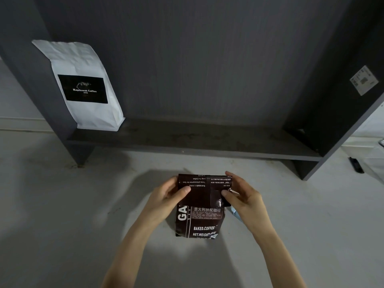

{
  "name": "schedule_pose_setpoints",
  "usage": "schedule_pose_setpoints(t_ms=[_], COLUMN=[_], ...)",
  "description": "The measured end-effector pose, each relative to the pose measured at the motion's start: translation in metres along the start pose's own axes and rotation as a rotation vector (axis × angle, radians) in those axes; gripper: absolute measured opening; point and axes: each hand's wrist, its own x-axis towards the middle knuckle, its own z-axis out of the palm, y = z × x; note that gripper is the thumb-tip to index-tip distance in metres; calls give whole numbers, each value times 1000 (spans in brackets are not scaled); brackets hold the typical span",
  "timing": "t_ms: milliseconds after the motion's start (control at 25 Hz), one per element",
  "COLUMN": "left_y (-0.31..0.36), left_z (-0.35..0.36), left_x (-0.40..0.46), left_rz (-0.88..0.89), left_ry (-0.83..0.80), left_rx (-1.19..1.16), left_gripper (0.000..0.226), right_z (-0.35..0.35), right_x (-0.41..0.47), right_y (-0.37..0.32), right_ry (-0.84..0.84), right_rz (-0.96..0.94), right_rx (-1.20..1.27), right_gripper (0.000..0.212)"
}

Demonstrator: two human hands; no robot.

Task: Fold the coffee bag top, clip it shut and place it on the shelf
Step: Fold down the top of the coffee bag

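A dark brown coffee bag [199,221] with white print lies on the pale floor in front of me. Its top part is folded down toward me, so the print on the flap reads upside down. My left hand [168,195] pinches the flap's left edge, thumb on top. My right hand [241,194] grips the flap's right edge the same way. Something light blue [233,212] shows under my right hand beside the bag; I cannot tell what it is. The dark grey shelf [207,142] runs across just beyond the bag.
A white coffee bag [83,86] with a black label leans at the shelf's left end against the side panel. The right side panel carries a white sticker [364,81]. A small black object [356,164] lies on the floor at the far right.
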Motion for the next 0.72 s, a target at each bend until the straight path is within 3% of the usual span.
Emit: schedule_pose_setpoints(t_ms=[240, 440, 600, 720], left_y=[-11, -17, -17, -18], left_z=[0, 6, 11, 13], left_x=[3, 3, 2, 3], left_rz=[58, 65, 68, 89], left_ry=[21, 120, 158, 191], left_rx=[21, -69, -105, -88], left_gripper=[32, 21, 17, 18], right_z=[5, 4, 7, 8], right_x=[1, 0, -1, -1], right_y=[6, 7, 9, 12], right_ry=[91, 96, 182, 233], right_rz=[8, 17, 39, 38], right_rx=[-72, -93, -117, -115], right_gripper=[28, 25, 13, 15])
